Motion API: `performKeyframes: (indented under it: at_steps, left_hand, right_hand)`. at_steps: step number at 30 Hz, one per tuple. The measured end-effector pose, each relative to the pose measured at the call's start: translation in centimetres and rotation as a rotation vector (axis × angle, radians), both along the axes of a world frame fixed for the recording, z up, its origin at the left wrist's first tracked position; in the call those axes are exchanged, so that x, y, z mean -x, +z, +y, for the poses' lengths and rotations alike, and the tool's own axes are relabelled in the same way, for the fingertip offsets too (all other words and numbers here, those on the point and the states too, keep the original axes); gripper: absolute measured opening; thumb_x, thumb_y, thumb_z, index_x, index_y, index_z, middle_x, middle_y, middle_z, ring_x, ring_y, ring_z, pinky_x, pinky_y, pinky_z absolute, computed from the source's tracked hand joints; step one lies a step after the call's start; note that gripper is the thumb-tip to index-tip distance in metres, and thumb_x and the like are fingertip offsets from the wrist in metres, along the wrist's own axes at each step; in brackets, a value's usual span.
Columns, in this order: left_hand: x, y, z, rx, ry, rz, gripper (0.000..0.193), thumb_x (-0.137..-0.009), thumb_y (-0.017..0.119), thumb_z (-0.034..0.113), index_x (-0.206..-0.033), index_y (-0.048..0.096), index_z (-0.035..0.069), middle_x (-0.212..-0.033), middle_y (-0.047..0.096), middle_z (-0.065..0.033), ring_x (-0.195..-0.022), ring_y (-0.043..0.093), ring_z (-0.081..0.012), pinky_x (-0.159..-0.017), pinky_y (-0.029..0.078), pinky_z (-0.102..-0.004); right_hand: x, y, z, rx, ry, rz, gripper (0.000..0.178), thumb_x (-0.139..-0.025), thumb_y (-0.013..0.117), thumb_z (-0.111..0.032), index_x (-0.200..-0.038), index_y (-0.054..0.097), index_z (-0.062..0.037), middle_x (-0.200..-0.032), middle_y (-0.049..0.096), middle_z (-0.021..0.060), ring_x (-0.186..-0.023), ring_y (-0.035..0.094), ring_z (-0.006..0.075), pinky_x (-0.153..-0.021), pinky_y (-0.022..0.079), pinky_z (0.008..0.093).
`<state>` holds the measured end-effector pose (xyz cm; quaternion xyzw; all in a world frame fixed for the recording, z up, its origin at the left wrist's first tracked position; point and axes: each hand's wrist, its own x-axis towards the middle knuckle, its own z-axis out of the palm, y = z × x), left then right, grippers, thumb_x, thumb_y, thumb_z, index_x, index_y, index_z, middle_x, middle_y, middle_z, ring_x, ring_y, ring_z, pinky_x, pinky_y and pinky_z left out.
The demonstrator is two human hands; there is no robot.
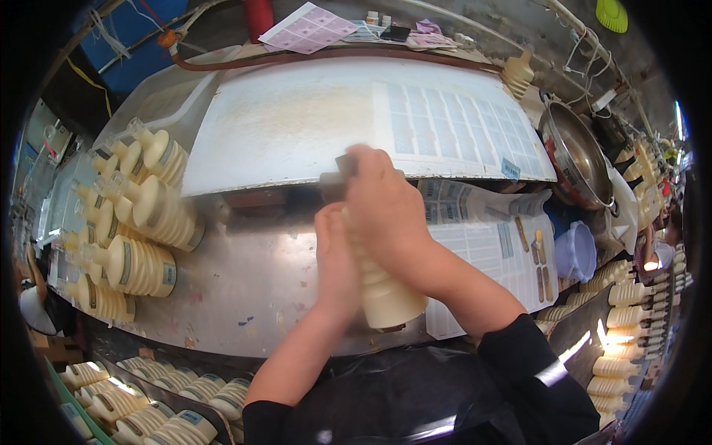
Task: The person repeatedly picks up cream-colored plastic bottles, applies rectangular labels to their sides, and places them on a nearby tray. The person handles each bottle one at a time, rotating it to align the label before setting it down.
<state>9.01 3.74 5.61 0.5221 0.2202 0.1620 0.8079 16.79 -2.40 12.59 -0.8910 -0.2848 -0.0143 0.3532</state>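
A cream plastic bottle [389, 297] with a ribbed body lies tilted between my hands, its base toward me and its upper part hidden behind my fingers. My left hand [335, 256] is closed against the bottle's left side. My right hand [386, 204] crosses over the bottle from the right, its fingers pinched together. A small dark flat piece [345, 165] shows at those fingertips, blurred by motion, so I cannot tell exactly what it is.
Several similar ribbed bottles [152, 211] stand grouped at the left. Beyond my hands lies a white board [289, 119] with a label sheet [460, 130]. At the right are label sheets [475, 245], narrow tools [540, 252], a lavender bucket [575, 251] and a metal pan [582, 152]. Boxed bottles [170, 397] sit below.
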Motion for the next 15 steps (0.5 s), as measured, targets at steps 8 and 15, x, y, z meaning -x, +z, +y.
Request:
performKeyframes:
  at_steps: [8,15]
  left_hand:
    - [-0.3,-0.6,1.3,-0.174,-0.037,0.045,0.039,-0.109,0.046,0.038,-0.131,0.049,0.006,-0.115,0.060,-0.0103,-0.103,0.060,-0.0192,-0.092,0.050,-0.0351]
    - [-0.8,-1.1,1.5,-0.323,-0.098,0.085,0.038,-0.109,0.047,0.034,-0.131,0.049,0.004,-0.115,0.062,-0.0112,-0.103,0.058,-0.0184,-0.094,0.048,-0.0342]
  right_hand:
    - [-2.1,-1.1,-3.1,-0.053,-0.121,-0.067,0.038,-0.097,0.054,-0.014,-0.134,0.050,-0.0040,-0.118,0.065,0.0251,-0.106,0.064,0.0451,-0.091,0.051,0.0500]
    - [-4.0,-5.1,-6.1,-0.269,-0.088,-0.059,0.038,-0.099,0.056,-0.011,-0.135,0.049,-0.0028,-0.115,0.066,0.0209,-0.102,0.066,0.0342,-0.091,0.051,0.0409]
